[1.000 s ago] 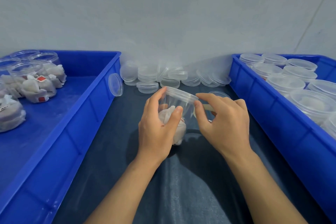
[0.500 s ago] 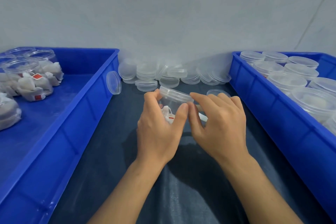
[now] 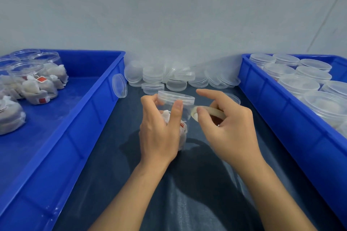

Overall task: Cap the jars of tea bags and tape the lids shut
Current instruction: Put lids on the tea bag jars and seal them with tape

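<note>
Between two blue bins, left hand (image 3: pixel 157 129) wrapped around capped jar (image 3: pixel 175 110), thumb on lid; right hand (image 3: pixel 229 125) pinching tape roll (image 3: pixel 210 111), forefinger extended

Both forearms reached up from the bottom of the frame toward its centre, bare to beyond the wrists. The left hand (image 3: pixel 159 129) was curled round the jar (image 3: pixel 175 110), its thumb upright against the near side just under the lid and its fingers wrapped behind. Just right of it, the right hand (image 3: pixel 231 129) pinched a roll of tape (image 3: pixel 210 111), index finger extended above it.
</note>
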